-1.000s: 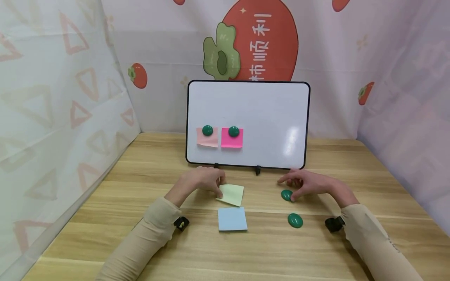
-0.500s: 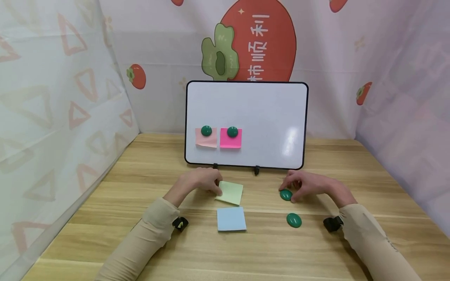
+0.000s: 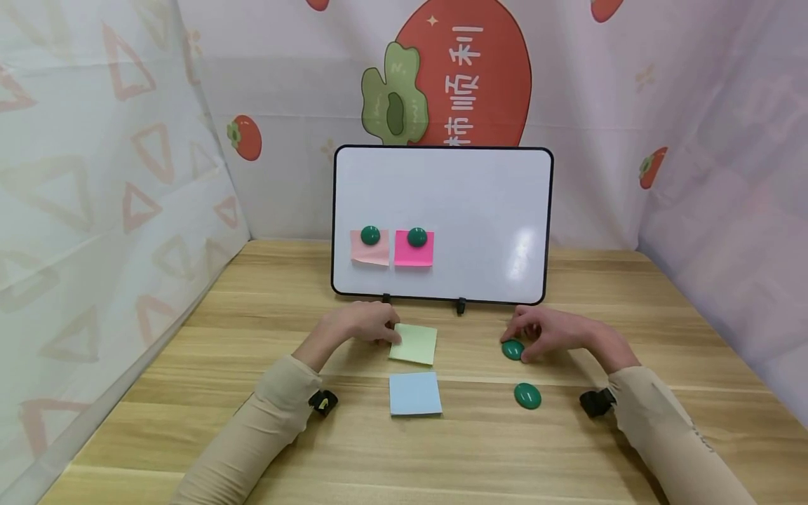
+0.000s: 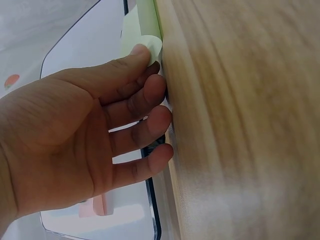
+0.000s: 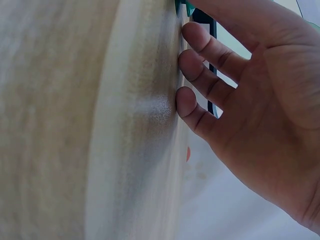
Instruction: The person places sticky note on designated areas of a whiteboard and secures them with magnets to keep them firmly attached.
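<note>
My left hand (image 3: pixel 372 322) pinches the left corner of a pale yellow-green sticky note (image 3: pixel 416 344) between thumb and forefinger; in the left wrist view that corner of the note (image 4: pixel 154 47) curls up at the thumb tip. Thumb and forefinger of my right hand (image 3: pixel 552 330) grip a round green magnet (image 3: pixel 513 350) from two sides on the table. Only a sliver of this magnet (image 5: pixel 189 7) shows at the top of the right wrist view. A blue sticky note (image 3: pixel 415 394) lies just nearer than the pale one, and a second green magnet (image 3: pixel 527 395) lies nearer than the held one.
A whiteboard (image 3: pixel 486 203) with a black frame stands behind the hands on small black feet (image 3: pixel 461 306). Green magnets hold a light pink note (image 3: pixel 369 252) and a bright pink note (image 3: pixel 414 255) on its lower left. Printed cloth (image 3: pixel 290 189) encloses the wooden table (image 3: pixel 480 456).
The right forefinger has come in to the far magnet, so thumb and finger now grip it. The pale note, held by the left hand, has turned slightly and shifted a little away from the blue note.
</note>
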